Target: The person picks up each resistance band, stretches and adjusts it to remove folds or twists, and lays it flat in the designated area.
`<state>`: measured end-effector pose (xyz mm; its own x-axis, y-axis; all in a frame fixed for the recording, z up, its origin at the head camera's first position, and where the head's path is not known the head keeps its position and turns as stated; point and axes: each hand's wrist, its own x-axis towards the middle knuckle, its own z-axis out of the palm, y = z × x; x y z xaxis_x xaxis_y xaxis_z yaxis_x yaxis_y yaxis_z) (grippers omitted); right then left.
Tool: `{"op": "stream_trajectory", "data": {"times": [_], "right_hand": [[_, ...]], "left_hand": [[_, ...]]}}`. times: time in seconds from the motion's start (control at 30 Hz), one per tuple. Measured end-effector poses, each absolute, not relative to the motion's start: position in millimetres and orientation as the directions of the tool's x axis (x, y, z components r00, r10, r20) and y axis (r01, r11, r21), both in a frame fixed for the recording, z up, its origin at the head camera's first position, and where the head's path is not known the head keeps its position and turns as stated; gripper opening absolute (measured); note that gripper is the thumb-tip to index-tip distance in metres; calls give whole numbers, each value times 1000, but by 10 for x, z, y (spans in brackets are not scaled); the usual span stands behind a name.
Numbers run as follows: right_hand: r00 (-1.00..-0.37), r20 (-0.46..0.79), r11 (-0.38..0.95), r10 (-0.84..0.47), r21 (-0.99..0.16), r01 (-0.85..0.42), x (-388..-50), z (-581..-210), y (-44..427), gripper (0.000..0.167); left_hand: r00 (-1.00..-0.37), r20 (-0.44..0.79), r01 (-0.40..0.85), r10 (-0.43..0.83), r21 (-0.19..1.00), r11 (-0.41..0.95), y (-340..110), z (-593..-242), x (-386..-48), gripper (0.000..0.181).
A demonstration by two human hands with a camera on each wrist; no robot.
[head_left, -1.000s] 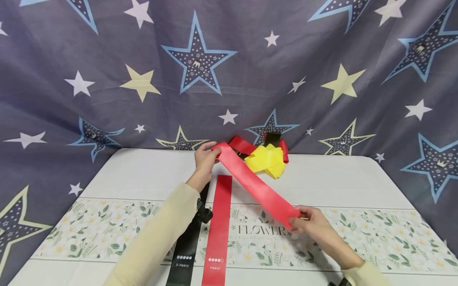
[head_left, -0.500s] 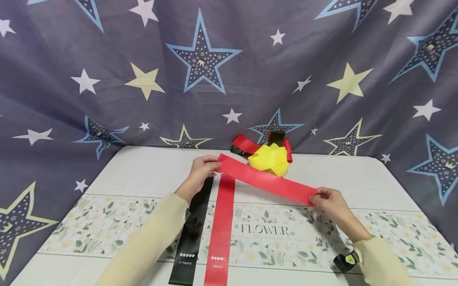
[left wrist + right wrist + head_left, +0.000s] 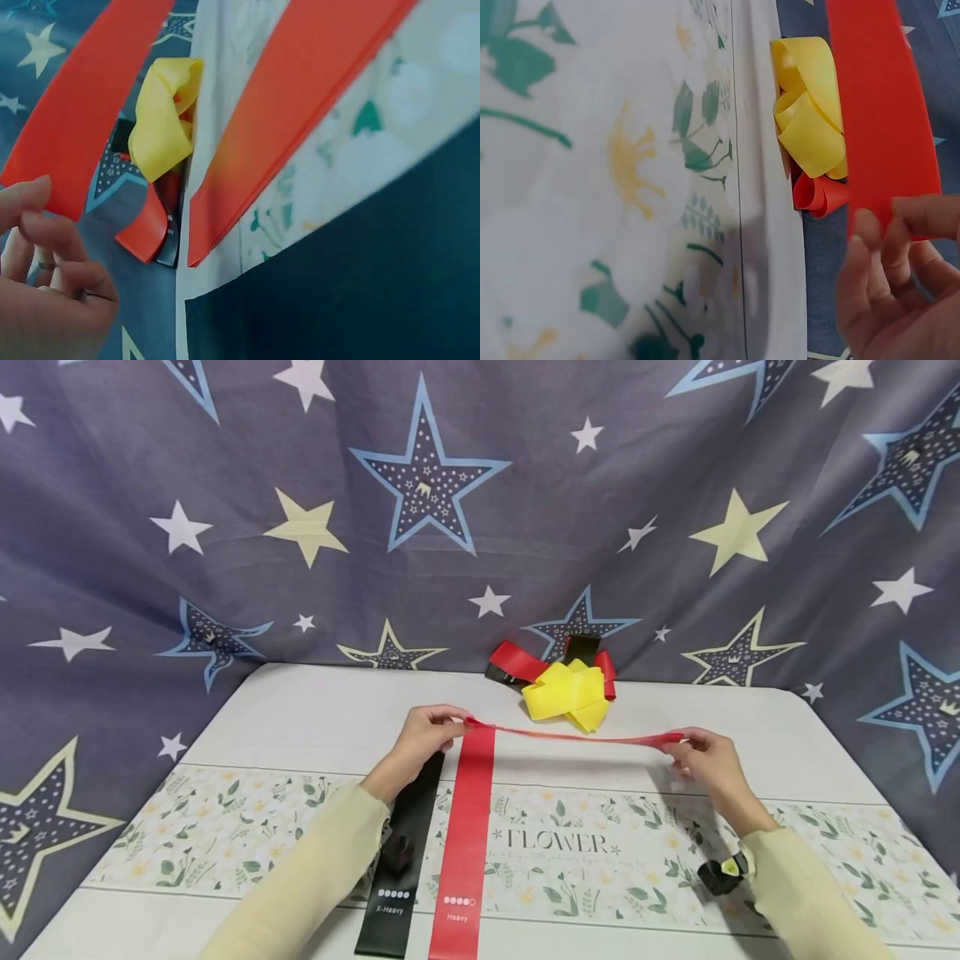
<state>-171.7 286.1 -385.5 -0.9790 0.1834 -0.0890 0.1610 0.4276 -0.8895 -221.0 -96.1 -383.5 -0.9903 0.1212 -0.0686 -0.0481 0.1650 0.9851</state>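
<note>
A red resistance band (image 3: 577,737) is stretched level between both hands above the table, edge-on in the head view and broad in the wrist views. My left hand (image 3: 424,737) pinches its left end, and my right hand (image 3: 708,760) pinches its right end. Beneath the left hand, a second red band (image 3: 465,827) marked "Heavy" lies flat, lengthwise to the viewer. Beside it on the left lies a black band (image 3: 401,860) marked "X-Heavy", partly covered by the left forearm and wrist camera.
Behind the held band, at the table's back edge, sits a crumpled yellow band (image 3: 567,693) with red (image 3: 517,660) and black (image 3: 582,648) bands around it. A floral strip lettered "FLOWER" crosses the white table (image 3: 315,702). A star-patterned curtain (image 3: 525,518) hangs behind.
The held red band has swung from a steep slant to level and turned from broad face to edge-on. The right hand rose and moved right; the left hand came lower.
</note>
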Motion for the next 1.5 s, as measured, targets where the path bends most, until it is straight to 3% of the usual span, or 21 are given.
{"op": "stream_trajectory", "data": {"times": [0.17,0.37,0.53,0.6,0.83,1.03,1.27,1.5], "right_hand": [[-982,-40,341,185,-934,102,-1729,-3883,2859,30],[-986,-12,191,169,-981,45,-1760,-3886,2843,22],[-994,-21,68,105,-997,28,-1740,-3819,2848,37],[-995,-30,43,96,-998,35,-1735,-3797,2840,35],[-991,-24,90,129,-995,36,-1816,-3794,2776,20],[-984,-14,170,175,-984,44,-1931,-3784,2684,25],[-979,-10,239,203,-969,59,-2074,-3718,2548,36],[-975,-4,214,223,-976,53,-2234,-3638,2427,39]], "left_hand": [[-983,-27,2,180,988,157,-966,-3872,-2131,20],[-986,-25,4,165,985,170,-998,-3903,-2066,20],[-986,-29,-7,163,991,132,-1034,-3930,-2027,22],[-986,-39,-19,164,992,124,-1049,-3941,-1999,23],[-973,-108,-82,203,988,132,-1045,-4004,-1861,27],[-980,-151,-136,133,984,116,-978,-4055,-1729,24],[-953,-250,-223,170,961,167,-962,-4039,-1585,48],[-910,-320,-259,264,935,242,-928,-3979,-1399,24]]}}
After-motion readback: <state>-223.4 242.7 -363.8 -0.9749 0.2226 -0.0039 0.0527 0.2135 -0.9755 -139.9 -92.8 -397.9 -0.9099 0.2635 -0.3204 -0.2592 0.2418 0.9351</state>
